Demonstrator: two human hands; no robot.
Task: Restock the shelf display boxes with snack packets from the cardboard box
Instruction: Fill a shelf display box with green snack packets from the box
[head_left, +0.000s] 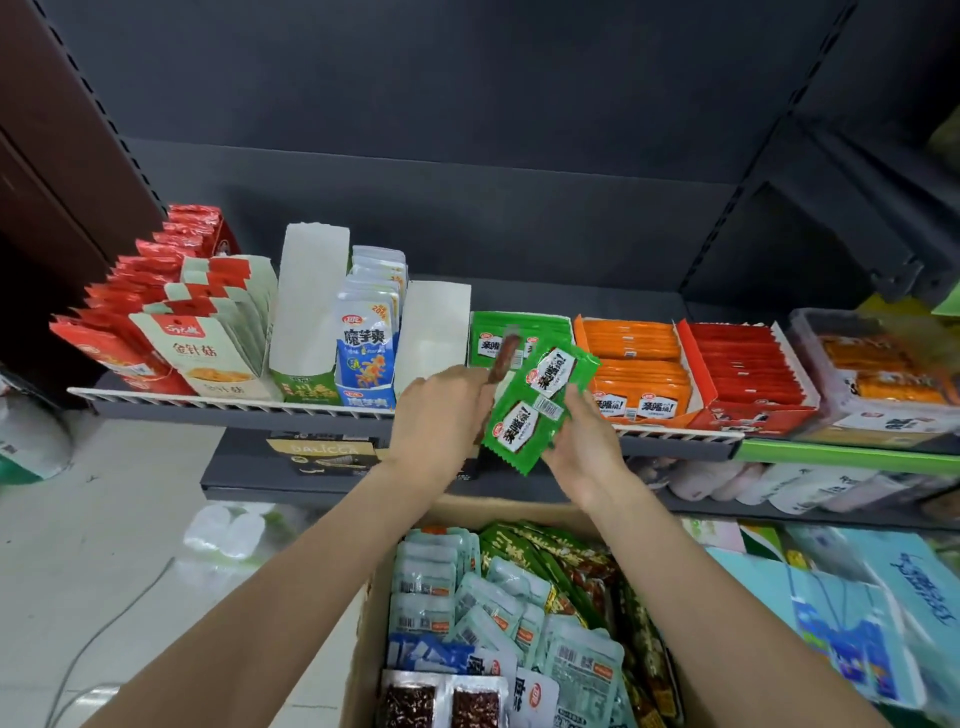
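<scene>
Right hand (582, 447) grips a green snack packet (537, 405) from below; left hand (441, 415) is closed on a thin brown stick snack (503, 358) and steadies the packet's left edge. Both hover in front of the shelf rail (234, 402), above the cardboard box (363, 649). Step looks like: packet lifted, about to be shelved. Matching green display box (498, 338) sits just behind. Next move probably needs the packet turned upright and slotted in there, clear of the orange box (634, 358).
</scene>
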